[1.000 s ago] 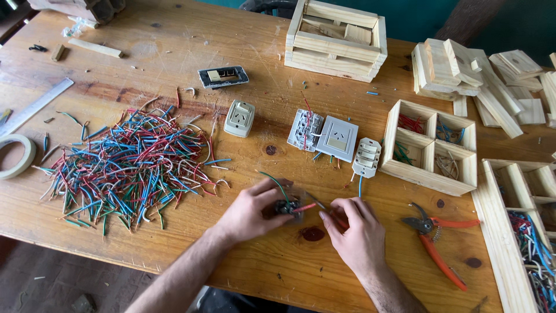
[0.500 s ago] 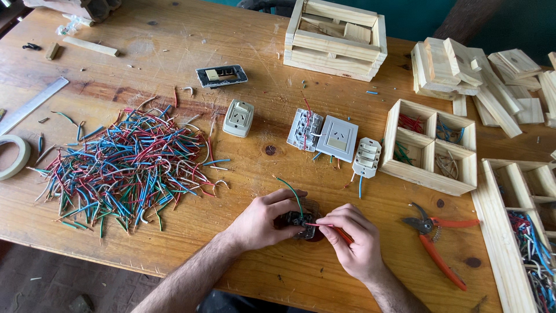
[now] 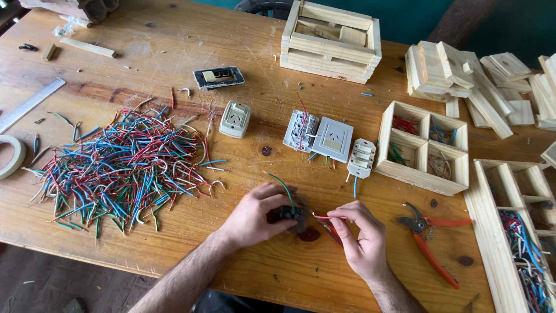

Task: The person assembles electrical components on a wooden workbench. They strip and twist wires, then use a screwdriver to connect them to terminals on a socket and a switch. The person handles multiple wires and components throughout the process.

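Two hands work together: left hand (image 3: 255, 217) grips a small dark electrical module (image 3: 291, 214) (green wire attached), right hand (image 3: 360, 235) pinches a thin red wire (image 3: 327, 217).

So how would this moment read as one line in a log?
left hand: holds small dark electrical part with green wire | right hand: pinches red wire at it | beside: orange-handled pliers, wire pile
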